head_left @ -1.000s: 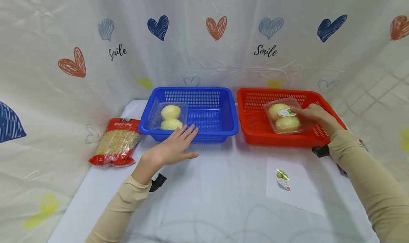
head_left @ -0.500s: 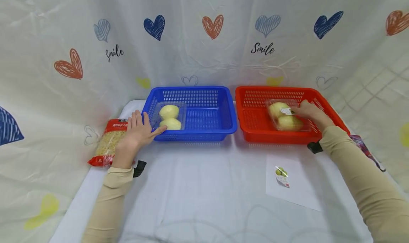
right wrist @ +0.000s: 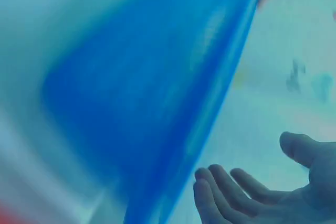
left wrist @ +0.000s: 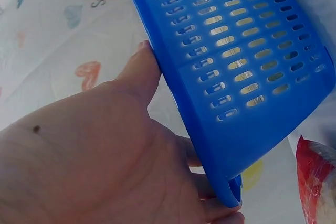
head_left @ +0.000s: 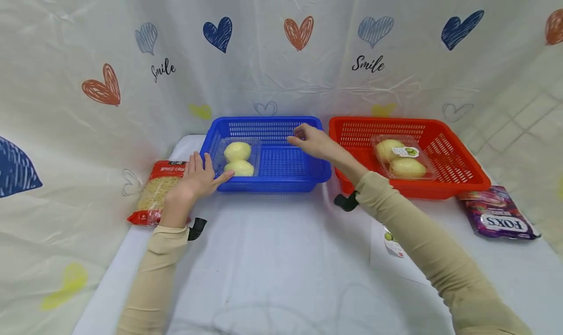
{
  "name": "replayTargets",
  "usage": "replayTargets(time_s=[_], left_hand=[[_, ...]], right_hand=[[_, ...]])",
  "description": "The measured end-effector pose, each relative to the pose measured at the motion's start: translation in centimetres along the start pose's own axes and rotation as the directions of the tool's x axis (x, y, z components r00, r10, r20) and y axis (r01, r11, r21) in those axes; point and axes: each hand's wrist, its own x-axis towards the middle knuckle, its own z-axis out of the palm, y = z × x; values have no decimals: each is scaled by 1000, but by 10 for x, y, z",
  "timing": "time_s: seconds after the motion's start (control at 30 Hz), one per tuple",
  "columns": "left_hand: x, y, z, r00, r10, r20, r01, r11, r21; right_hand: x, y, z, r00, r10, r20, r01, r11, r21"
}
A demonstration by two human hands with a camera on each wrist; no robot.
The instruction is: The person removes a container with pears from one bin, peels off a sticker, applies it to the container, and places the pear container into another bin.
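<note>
My left hand has its fingers spread at the left front corner of the blue plastic basket. In the left wrist view its thumb and fingertips lie at the basket rim. My right hand is over the right side of the same basket, with nothing in its loosely bent fingers. A clear fruit box with two pale yellow-green fruits lies in the left of the blue basket. A similar labelled fruit box lies in the red basket, beyond my right forearm.
A red-ended bag of dry pasta-like pieces lies left of the blue basket, partly behind my left hand. At the right is a purple FOX'S bag. A white sheet with a fruit sticker is partly under my right forearm.
My right hand has let go of the fruit box in the red basket and moved left over the blue basket. My left hand first shifted left to the blue basket's corner, then stayed there.
</note>
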Motion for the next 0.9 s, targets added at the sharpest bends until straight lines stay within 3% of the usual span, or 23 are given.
replayTargets(time_s=[0.1, 0.2, 0.33, 0.47, 0.57, 0.7, 0.8, 0.9], left_hand=[[1, 1, 3, 1000, -4, 2, 4, 1000, -19], [3, 5, 7, 1000, -1, 5, 1, 1000, -26], [5, 9, 12, 1000, 4, 11, -4, 1000, -19], [3, 10, 9, 1000, 3, 3, -3, 1000, -3], [2, 9, 7, 1000, 1, -8, -1, 1000, -3], [1, 8, 5, 1000, -7, -1, 7, 1000, -16], [-1, 6, 3, 1000, -16, 9, 16, 1000, -15], [-2, 3, 1, 999, -32, 7, 32, 999, -9]], right_hand=[[18, -25, 35, 991, 50, 125, -52, 999, 13], [34, -33, 61, 965, 129, 228, -132, 991, -3], [47, -29, 80, 920, 187, 345, -201, 980, 5], [58, -26, 90, 908, 164, 385, -202, 978, 59], [63, -25, 91, 927, 146, 347, -211, 965, 158], [63, -19, 80, 966, 138, 220, -201, 934, 295], [59, -12, 62, 994, 100, 33, -105, 965, 240], [47, -6, 35, 984, 37, -173, -12, 990, 140]])
